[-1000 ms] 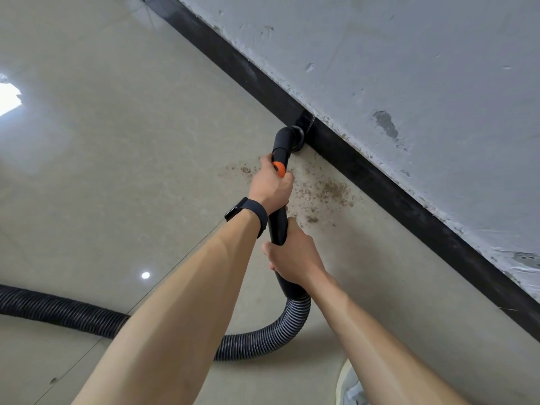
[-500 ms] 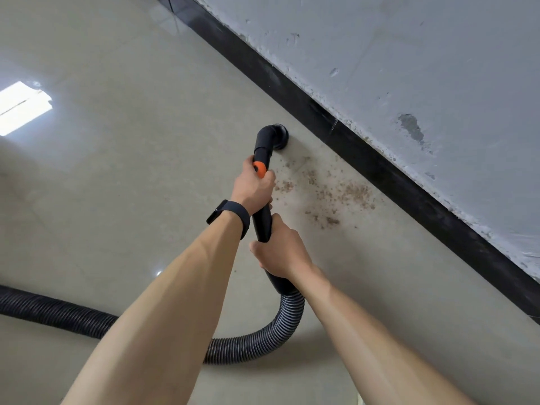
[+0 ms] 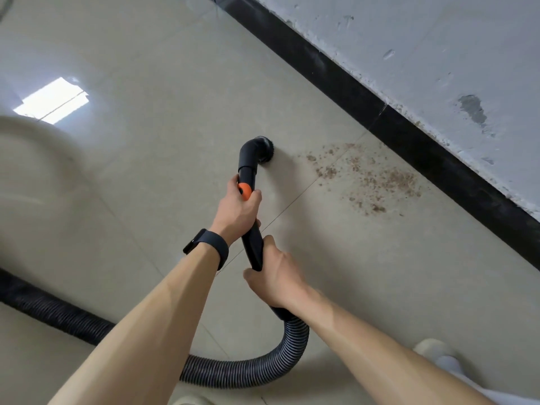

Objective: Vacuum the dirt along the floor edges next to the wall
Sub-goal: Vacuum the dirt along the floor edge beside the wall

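1. Across most of the frame, from upper left to bottom, runs a glossy beige tile floor (image 3: 146,68). A bright window reflection (image 3: 52,100) sits at upper left, and thin grout lines cross the centre.
2. Upper right: grey-white wall (image 3: 423,48), w/ chipped paint and a dark scuff.
3. Black skirting (image 3: 409,135) runs diagonally from top centre to right edge, btwn wall and floor.
4. Ribbed black hose (image 3: 263,372) comes in at the left edge and passes behind the left forearm. It then curls up at bottom centre into the wand.
5. Dirt (image 3: 380,182), brown crumbs, lies scattered on the floor right of centre, just beside the skirting. It sits btwn the nozzle and the skirting.
6. Black wand (image 3: 253,247) stands at frame centre, running from the hose up to the nozzle.
7. Right hand (image 3: 277,279), below centre, has fingers wrapped round the lower wand, thumb pointing up along it.
8. Left hand (image 3: 236,211), just above, has fingers clenched round the upper wand, w/ the thumb by the orange slider (image 3: 245,190).
9. Curved nozzle (image 3: 257,147) w/ round brush head is down at the floor, centre frame. It sits left of the dirt and well apart from the skirting.
10. Black smartwatch (image 3: 209,248) is on the left wrist.
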